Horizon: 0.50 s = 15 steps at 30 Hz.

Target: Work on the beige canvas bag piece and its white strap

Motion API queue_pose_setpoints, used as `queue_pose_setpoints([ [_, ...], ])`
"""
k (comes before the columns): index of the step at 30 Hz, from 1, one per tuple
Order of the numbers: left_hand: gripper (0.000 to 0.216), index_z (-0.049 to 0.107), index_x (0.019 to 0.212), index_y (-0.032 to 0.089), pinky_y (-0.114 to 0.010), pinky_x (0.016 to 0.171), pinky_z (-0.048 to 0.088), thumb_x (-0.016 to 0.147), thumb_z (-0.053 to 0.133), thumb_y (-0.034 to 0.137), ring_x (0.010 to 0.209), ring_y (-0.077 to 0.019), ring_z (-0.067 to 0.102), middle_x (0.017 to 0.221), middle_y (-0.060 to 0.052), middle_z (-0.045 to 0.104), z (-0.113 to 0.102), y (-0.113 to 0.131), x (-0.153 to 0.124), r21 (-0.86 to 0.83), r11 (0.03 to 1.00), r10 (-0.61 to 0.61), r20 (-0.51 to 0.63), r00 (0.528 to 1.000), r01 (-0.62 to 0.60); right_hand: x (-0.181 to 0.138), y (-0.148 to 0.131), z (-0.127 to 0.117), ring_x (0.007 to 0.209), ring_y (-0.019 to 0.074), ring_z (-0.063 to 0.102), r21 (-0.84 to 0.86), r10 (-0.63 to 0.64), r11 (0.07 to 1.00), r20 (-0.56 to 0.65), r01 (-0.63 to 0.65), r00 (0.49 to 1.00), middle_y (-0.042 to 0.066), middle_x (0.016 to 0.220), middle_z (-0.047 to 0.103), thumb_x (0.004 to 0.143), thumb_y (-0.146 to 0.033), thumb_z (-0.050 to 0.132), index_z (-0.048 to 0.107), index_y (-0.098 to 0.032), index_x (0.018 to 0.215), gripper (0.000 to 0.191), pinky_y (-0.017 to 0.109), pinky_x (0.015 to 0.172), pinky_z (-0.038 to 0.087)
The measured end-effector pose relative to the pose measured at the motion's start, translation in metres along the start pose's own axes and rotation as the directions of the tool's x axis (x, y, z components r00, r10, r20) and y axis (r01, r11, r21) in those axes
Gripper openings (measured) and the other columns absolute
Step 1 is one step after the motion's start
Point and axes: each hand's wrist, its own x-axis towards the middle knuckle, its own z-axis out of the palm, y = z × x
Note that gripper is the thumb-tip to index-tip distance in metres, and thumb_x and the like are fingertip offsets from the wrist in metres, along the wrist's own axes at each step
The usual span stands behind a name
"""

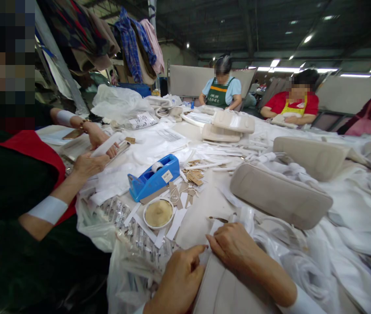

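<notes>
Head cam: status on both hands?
Left hand and right hand pinch a white strip over a beige pad. Tape dispenser and small bowl just beyond, untouched.

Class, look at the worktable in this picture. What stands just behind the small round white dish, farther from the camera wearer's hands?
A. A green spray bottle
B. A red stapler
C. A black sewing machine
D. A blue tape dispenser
D: a blue tape dispenser holding a roll of tape stands right behind the round white dish, beyond the wearer's left hand and right hand.
</notes>
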Motion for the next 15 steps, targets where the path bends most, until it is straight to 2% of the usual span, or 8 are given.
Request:
queue_pose_setpoints([
  [1, 0.040, 0.067, 0.120, 0.016, -0.026, 0.074, 0.048, 0.089, 0.047, 0.032, 0.080, -0.0198, 0.065, 0.091, -0.007, 0.073, -0.001, -0.002, -0.007, -0.015, 0.999, 0.043, -0.003, 0.999, -0.043, 0.000, 0.000, -0.002, 0.056, 0.0189, 0.064, -0.003, 0.001, 1.000, 0.002, -0.001, 1.000, 0.007, 0.060, 0.069, 0.096, -0.027, 0.050, 0.067, -0.016, 0.063, 0.039, 0.031, 0.060, 0.033],
  [3, 0.050, 0.053, 0.138, 0.015, -0.030, 0.096, 0.046, 0.094, 0.037, 0.034, 0.108, -0.0237, 0.064, 0.122, -0.013, 0.067, -0.001, -0.006, -0.020, -0.014, 0.991, 0.130, 0.020, 0.991, -0.130, 0.001, -0.002, -0.005, 0.055, 0.0191, 0.064, -0.014, 0.005, 1.000, 0.026, -0.004, 1.000, 0.008, 0.060, 0.069, 0.096, -0.026, 0.050, 0.067, -0.015, 0.063, 0.039, 0.031, 0.059, 0.034],
  [5, 0.056, 0.041, 0.146, 0.012, -0.034, 0.105, 0.041, 0.095, 0.034, 0.036, 0.121, -0.0260, 0.058, 0.137, -0.015, 0.057, 0.003, -0.011, -0.026, 0.034, 0.987, 0.155, 0.061, 0.986, -0.158, 0.003, -0.003, -0.009, 0.054, 0.0184, 0.063, -0.015, 0.008, 1.000, 0.056, -0.007, 0.998, 0.008, 0.061, 0.070, 0.095, -0.026, 0.051, 0.067, -0.015, 0.062, 0.039, 0.030, 0.058, 0.034],
  [7, 0.060, 0.038, 0.147, 0.010, -0.040, 0.106, 0.041, 0.093, 0.037, 0.036, 0.122, -0.0300, 0.057, 0.138, -0.018, 0.055, 0.012, -0.014, -0.025, 0.108, 0.987, 0.114, 0.080, 0.990, -0.122, 0.004, -0.004, -0.011, 0.054, 0.0174, 0.063, -0.009, 0.003, 1.000, 0.064, -0.002, 0.998, 0.009, 0.060, 0.070, 0.095, -0.026, 0.052, 0.067, -0.014, 0.060, 0.039, 0.029, 0.057, 0.034],
  [10, 0.059, 0.043, 0.145, 0.012, -0.048, 0.106, 0.040, 0.091, 0.040, 0.035, 0.120, -0.0341, 0.057, 0.135, -0.018, 0.058, 0.030, -0.019, -0.019, 0.152, 0.987, 0.053, 0.006, 0.999, -0.053, 0.005, -0.004, -0.010, 0.054, 0.0181, 0.064, -0.013, -0.001, 1.000, 0.040, 0.001, 0.999, 0.009, 0.060, 0.070, 0.094, -0.028, 0.053, 0.068, -0.014, 0.060, 0.040, 0.029, 0.057, 0.034],
  [12, 0.056, 0.046, 0.143, 0.015, -0.048, 0.107, 0.040, 0.091, 0.040, 0.033, 0.121, -0.0329, 0.056, 0.135, -0.015, 0.058, 0.037, -0.021, -0.019, 0.112, 0.992, 0.071, -0.058, 0.996, -0.064, 0.003, -0.003, -0.008, 0.055, 0.0191, 0.065, -0.026, -0.001, 1.000, 0.010, 0.001, 1.000, 0.008, 0.060, 0.070, 0.094, -0.028, 0.053, 0.068, -0.015, 0.061, 0.038, 0.030, 0.057, 0.034],
  [15, 0.053, 0.048, 0.142, 0.024, -0.041, 0.106, 0.044, 0.091, 0.043, 0.034, 0.122, -0.0283, 0.056, 0.132, -0.008, 0.062, 0.032, -0.023, -0.024, 0.021, 0.992, 0.129, -0.110, 0.986, -0.127, -0.002, -0.004, 0.000, 0.055, 0.0197, 0.064, -0.067, -0.035, 0.997, -0.057, 0.031, 0.998, 0.007, 0.059, 0.068, 0.092, -0.027, 0.055, 0.067, -0.016, 0.063, 0.033, 0.031, 0.057, 0.036],
])
